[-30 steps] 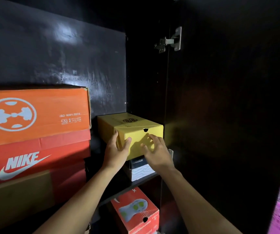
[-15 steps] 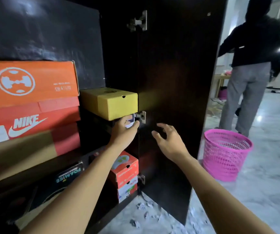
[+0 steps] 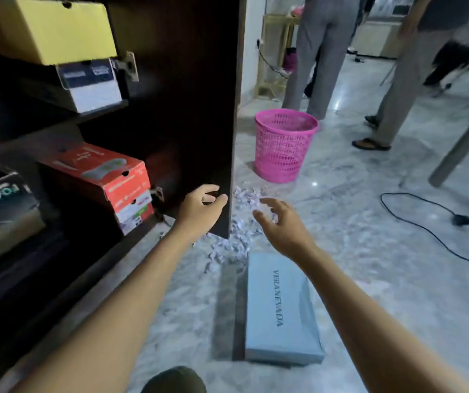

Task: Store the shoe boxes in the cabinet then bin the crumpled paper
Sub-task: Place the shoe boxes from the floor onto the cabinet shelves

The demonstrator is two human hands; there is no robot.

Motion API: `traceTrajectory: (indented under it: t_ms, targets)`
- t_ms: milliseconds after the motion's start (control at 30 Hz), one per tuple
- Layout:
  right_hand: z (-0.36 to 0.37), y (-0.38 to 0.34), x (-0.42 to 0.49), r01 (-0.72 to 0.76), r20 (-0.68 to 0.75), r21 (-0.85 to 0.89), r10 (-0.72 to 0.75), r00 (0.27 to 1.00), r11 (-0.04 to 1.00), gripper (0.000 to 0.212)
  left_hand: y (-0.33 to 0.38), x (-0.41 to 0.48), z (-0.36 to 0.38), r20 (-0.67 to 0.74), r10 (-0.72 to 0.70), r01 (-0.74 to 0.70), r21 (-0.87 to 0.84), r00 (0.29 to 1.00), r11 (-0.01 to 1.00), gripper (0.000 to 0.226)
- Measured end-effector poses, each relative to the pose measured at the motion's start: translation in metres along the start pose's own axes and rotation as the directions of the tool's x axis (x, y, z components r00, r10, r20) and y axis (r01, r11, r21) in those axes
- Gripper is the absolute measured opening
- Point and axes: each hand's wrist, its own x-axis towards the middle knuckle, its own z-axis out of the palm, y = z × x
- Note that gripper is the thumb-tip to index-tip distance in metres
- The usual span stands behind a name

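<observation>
Floor [image 3: 369, 251]: one blue box [image 3: 281, 310], one pink bin [image 3: 284, 146]

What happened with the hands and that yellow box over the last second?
Both hands let go of the yellow box and came down away from the shelf. The left hand is now low by the edge of the cabinet door, and the right hand is spread near the crumpled paper. Neither holds anything. The yellow box stays on the white box.
</observation>
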Motion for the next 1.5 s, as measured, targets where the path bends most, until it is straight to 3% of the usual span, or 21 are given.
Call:
traceTrajectory:
  t_ms: [300,433,567,633,733,867,967,1033,1367,1500]
  targets:
    - [0.048,0.162,-0.09,-0.288,0.109,0.016,0.284,0.952,0.958,0.05,-0.112,-0.092,0.16,0.1,-0.332,0.341,-0.092,0.938,0.935,0.022]
    - [0.069,0.218,-0.134,-0.473,0.104,-0.031,0.474,0.875,0.881,0.064,-0.17,-0.129,0.2,0.125,-0.504,0.511,-0.037,0.855,0.859,0.075]
    - [0.083,0.245,-0.156,-0.557,0.129,-0.053,0.559,0.819,0.829,0.08,-0.198,-0.147,0.209,0.042,-0.56,0.545,0.18,0.827,0.819,0.078]
    - [0.088,0.25,-0.161,-0.548,0.159,-0.017,0.543,0.824,0.836,0.081,-0.21,-0.15,0.207,0.06,-0.558,0.543,0.165,0.828,0.823,0.074]
    - [0.09,0.254,-0.174,-0.497,0.12,0.049,0.489,0.864,0.866,0.079,-0.225,-0.157,0.203,0.046,-0.525,0.523,0.043,0.85,0.851,0.038]
    - [0.089,0.271,-0.21,-0.506,0.071,0.216,0.503,0.861,0.835,0.087,-0.243,-0.184,0.191,-0.004,-0.517,0.516,-0.015,0.856,0.856,0.042]
    - [0.09,0.282,-0.228,-0.511,0.125,0.306,0.498,0.858,0.803,0.099,-0.256,-0.193,0.191,0.131,-0.55,0.559,-0.053,0.825,0.827,0.032]
    - [0.089,0.283,-0.227,-0.495,0.174,0.352,0.464,0.869,0.794,0.096,-0.257,-0.188,0.193,0.185,-0.555,0.575,-0.077,0.811,0.814,0.033]
    - [0.082,0.262,-0.208,-0.317,0.227,0.387,0.245,0.943,0.866,0.083,-0.252,-0.181,0.181,0.199,-0.571,0.604,-0.211,0.796,0.769,0.037]
    - [0.076,0.241,-0.18,-0.236,0.248,0.4,0.143,0.958,0.886,0.094,-0.236,-0.176,0.161,0.139,-0.568,0.576,-0.363,0.811,0.733,0.027]
